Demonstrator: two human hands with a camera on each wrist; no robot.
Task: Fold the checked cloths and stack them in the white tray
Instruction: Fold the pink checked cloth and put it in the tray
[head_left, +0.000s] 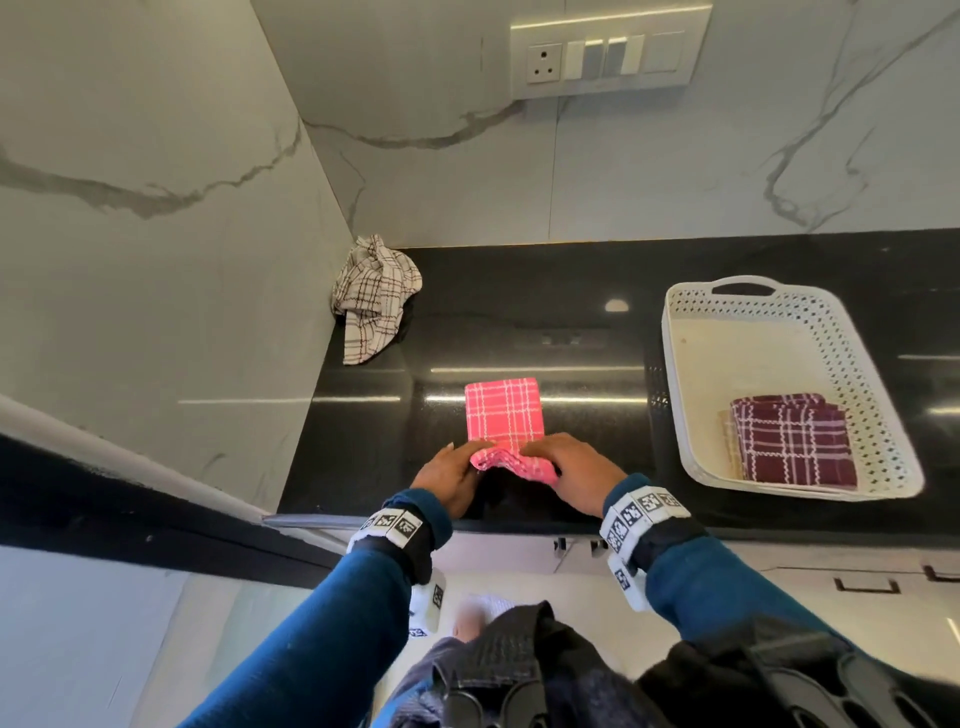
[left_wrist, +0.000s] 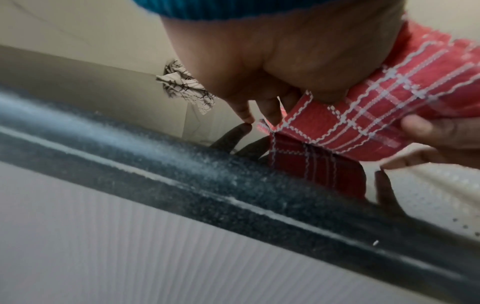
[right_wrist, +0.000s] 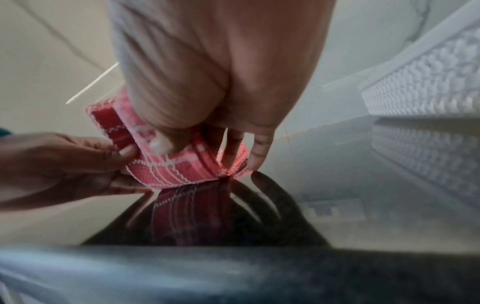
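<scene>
A pink checked cloth (head_left: 504, 415) lies as a narrow folded strip on the black counter, its near end lifted. My left hand (head_left: 452, 470) pinches that end's left corner and my right hand (head_left: 566, 467) pinches its right corner. The left wrist view shows the raised pink cloth (left_wrist: 363, 123) between my thumb and fingers; the right wrist view shows the same pink cloth (right_wrist: 176, 170) held by both hands just above the glossy surface. A folded maroon checked cloth (head_left: 795, 447) lies in the white tray (head_left: 675, 364) at the right. A crumpled white checked cloth (head_left: 374, 296) sits in the back left corner.
The perforated white tray has a handle (head_left: 745, 285) on its far side. Marble walls close off the back and left of the counter (head_left: 519, 332). A switch panel (head_left: 608, 52) is mounted on the back wall. The counter's front edge (head_left: 493, 525) runs just under my wrists.
</scene>
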